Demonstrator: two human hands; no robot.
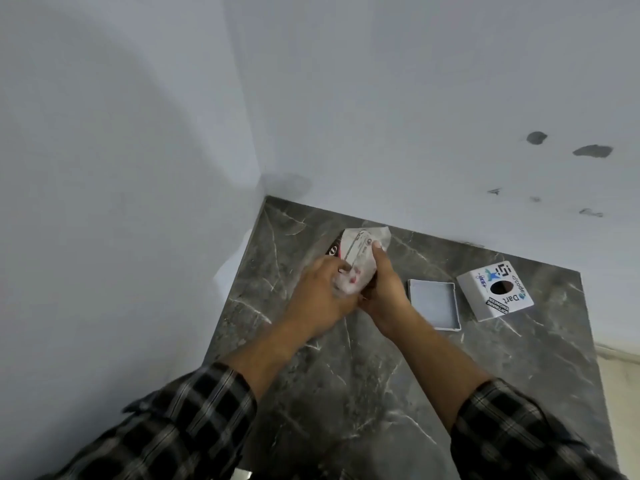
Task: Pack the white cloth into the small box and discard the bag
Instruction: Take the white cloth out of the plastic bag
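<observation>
Both hands worked a crinkly printed bag (360,252) held above the tabletop (346,375), just left of the open box (433,303). The left hand (318,294) was closed on the bag's near end, and the right hand (384,289) was clamped around its right side, thumb up along the printed face. The cloth (348,284) seemed to be the white bunched stuff at the near end between the hands, though it was hard to tell from the bag. The stickered lid (495,291) lay right of the box. To do this well, one hand should probably pin the bag while the other draws the cloth out whole, keeping it folded small for the shallow box.
</observation>
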